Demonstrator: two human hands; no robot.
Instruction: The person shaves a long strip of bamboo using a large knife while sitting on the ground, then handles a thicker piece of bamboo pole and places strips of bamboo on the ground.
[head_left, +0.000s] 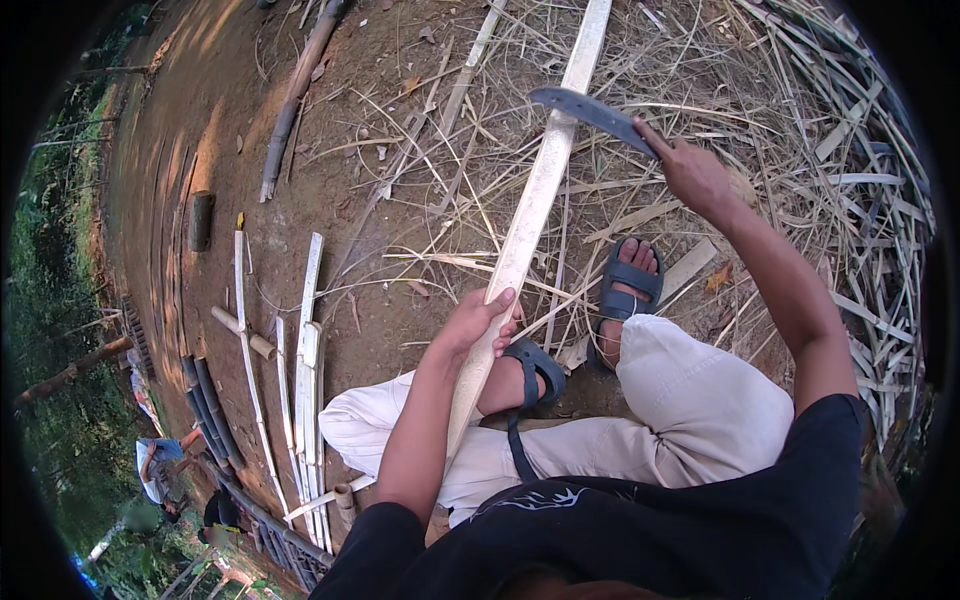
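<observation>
Pale split bamboo forms the long strip (527, 225) that runs from the lower centre of the frame up to the top edge, slightly right of centre. The left hand (478, 322) grips this strip near the middle of the frame, fingers wrapped closed around it, forearm rising from the lower centre. The right hand (693, 172) sits in the upper right, fingers closed around the handle of a dark curved blade (590, 110). The blade's edge rests across the strip near the top of the frame. The right arm extends up from the lower right, elbow bent.

Both feet, in dark sandals (628, 290), stand just right of the strip; light trousers (690, 400) cover the knees at lower centre.

The surface is bare brown earth (330, 120). Dry bamboo shavings and slats (850, 200) lie in a loose heap along the right side and the top. Finished pale strips (305, 370) lie side by side at left of centre. A round bamboo pole (295, 100) lies in the upper left. Green vegetation (50, 300) borders the far left edge.
</observation>
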